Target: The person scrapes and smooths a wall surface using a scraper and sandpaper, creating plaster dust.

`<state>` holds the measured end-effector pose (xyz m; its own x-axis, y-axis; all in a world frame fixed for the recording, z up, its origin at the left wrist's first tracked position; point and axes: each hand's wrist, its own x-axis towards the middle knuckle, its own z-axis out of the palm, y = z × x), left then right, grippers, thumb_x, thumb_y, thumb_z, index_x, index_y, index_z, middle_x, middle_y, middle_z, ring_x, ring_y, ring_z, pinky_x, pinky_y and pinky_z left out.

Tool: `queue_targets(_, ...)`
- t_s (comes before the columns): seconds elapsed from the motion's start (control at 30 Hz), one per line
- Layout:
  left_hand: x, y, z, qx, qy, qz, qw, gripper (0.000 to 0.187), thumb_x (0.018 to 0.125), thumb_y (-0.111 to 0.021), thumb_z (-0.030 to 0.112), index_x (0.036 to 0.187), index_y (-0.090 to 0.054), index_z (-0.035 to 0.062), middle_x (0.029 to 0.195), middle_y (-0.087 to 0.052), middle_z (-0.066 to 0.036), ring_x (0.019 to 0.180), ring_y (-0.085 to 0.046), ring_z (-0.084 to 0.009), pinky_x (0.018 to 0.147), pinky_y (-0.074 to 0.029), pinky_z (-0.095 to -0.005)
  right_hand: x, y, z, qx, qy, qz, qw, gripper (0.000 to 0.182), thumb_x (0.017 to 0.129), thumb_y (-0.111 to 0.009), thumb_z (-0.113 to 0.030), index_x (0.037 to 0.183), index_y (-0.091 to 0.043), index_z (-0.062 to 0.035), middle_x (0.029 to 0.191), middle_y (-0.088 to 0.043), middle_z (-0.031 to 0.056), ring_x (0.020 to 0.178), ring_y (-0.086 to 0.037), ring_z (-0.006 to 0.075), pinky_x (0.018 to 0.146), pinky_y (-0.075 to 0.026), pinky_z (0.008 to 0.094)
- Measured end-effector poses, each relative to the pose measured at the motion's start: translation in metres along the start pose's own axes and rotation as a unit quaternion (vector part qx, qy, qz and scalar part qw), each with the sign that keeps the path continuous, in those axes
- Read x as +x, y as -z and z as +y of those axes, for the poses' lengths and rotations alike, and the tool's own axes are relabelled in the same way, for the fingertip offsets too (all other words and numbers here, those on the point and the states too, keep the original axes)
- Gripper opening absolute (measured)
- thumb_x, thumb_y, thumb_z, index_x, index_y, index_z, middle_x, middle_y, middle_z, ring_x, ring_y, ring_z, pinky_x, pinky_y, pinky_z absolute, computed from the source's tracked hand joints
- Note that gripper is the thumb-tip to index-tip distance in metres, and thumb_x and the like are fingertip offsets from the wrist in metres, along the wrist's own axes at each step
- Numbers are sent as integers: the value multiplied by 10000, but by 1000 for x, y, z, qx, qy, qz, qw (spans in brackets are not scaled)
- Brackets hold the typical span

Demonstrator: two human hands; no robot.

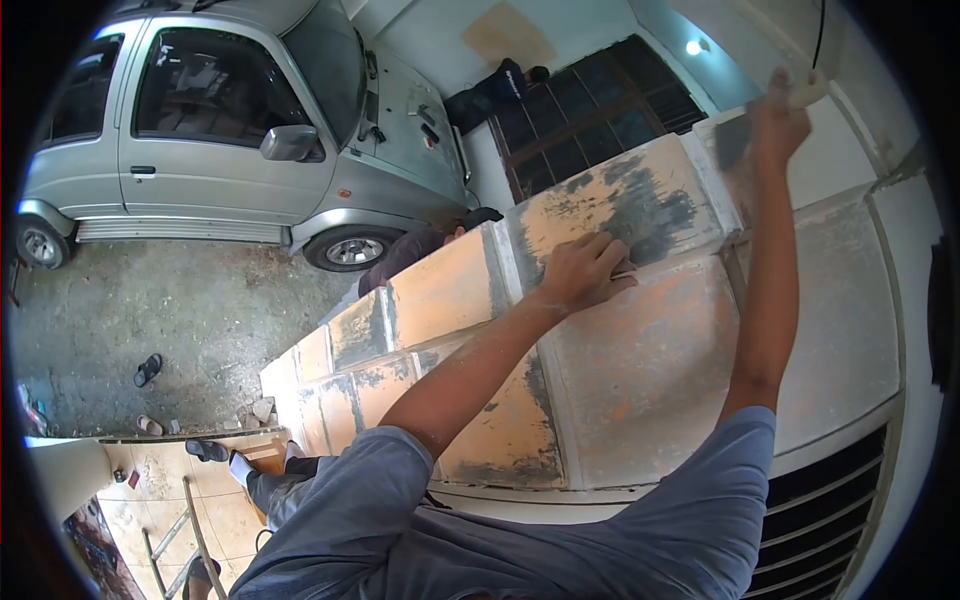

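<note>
My left hand [588, 272] rests on the edge of a panelled wall [640, 370], its fingers curled down. A dark sliver shows under its fingertips; what it is I cannot tell. My right hand [779, 122] is raised at the far right, closed with the thumb up, beside a pale block-like piece [808, 90] and a thin black cord [821, 35]. The panels between my arms have worn orange paint with grey, scraped patches. Pale strips divide them.
A silver car [220, 180] stands at the left. One person [500, 95] leans by a dark barred window [600, 110]; another [410, 255] is behind the wall. Below left are a metal ladder [190, 530], sandals [148, 370] and someone's leg [265, 490]. Dark slats [820, 510] lie lower right.
</note>
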<state>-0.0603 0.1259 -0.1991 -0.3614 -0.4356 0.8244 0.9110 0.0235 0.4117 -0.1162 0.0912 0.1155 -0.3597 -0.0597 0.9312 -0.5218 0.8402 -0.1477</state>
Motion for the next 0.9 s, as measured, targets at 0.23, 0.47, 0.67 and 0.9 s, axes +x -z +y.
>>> queue_targets(0.23,1,-3,-8,-3,8,-23,1000,340,665,-786,305,825,-544,127,773,-557,-30,705,-613,-215,537,-504,-336,-9,-3,-5,-94,104,-36,989,469,939,-581,-381,780,-582,61,659,-595,129,538,-554,201,555,-504,358)
queue_targets(0.47,1,-2,-4,4,-12,11,1000,367,665,-815,331,820,-551,128,735,-552,-3,669,-600,-182,500,-485,-318,-11,6,14,90,-59,-1,994,413,965,-553,-354,779,-493,9,565,-466,59,513,-498,178,536,-466,366)
queue_targets(0.67,-3,-6,-3,4,-10,5,1000,371,662,-816,328,817,-547,125,728,-543,-4,671,-601,-182,502,-485,-319,-9,4,8,97,-84,117,985,426,974,-530,-345,722,-516,-2,563,-495,68,507,-499,181,549,-458,353)
queue_targets(0.9,-1,-6,-5,10,-17,7,1000,381,647,-824,328,811,-546,127,720,-544,-4,667,-602,-178,498,-483,-316,-12,6,6,117,-56,78,989,377,960,-563,-301,767,-548,23,554,-514,66,470,-504,146,510,-438,317)
